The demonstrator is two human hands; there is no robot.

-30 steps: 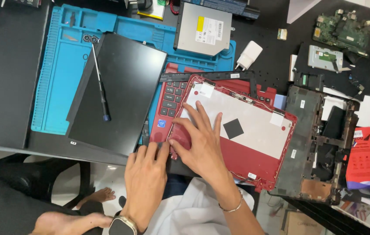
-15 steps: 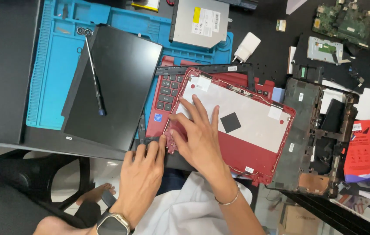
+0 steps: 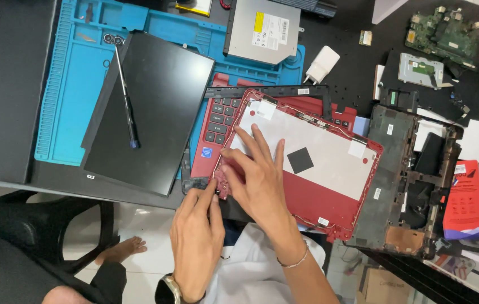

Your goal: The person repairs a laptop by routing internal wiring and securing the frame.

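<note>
A red laptop lid shell [image 3: 329,186] lies inner side up, with a white inner panel and a black square patch, on top of a red keyboard deck [image 3: 217,126]. My right hand [image 3: 256,171] presses flat on the shell's near-left corner, fingers spread over the white panel. My left hand [image 3: 197,239] pinches that same corner at its hinge end, just left of and below the right hand. A thin black bezel frame [image 3: 267,90] rests across the shell's far edge.
A black screen panel [image 3: 155,112] with a screwdriver [image 3: 125,95] on it lies on a blue work mat [image 3: 70,73] to the left. An optical drive [image 3: 265,31], white charger [image 3: 321,63], green circuit board [image 3: 442,34], black laptop base [image 3: 414,180] and red box [image 3: 465,197] lie around.
My left hand has slid up along the shell's corner, its fingers now pinching the hinge end. The right hand stays pressed on the shell. The camera view has shifted slightly.
</note>
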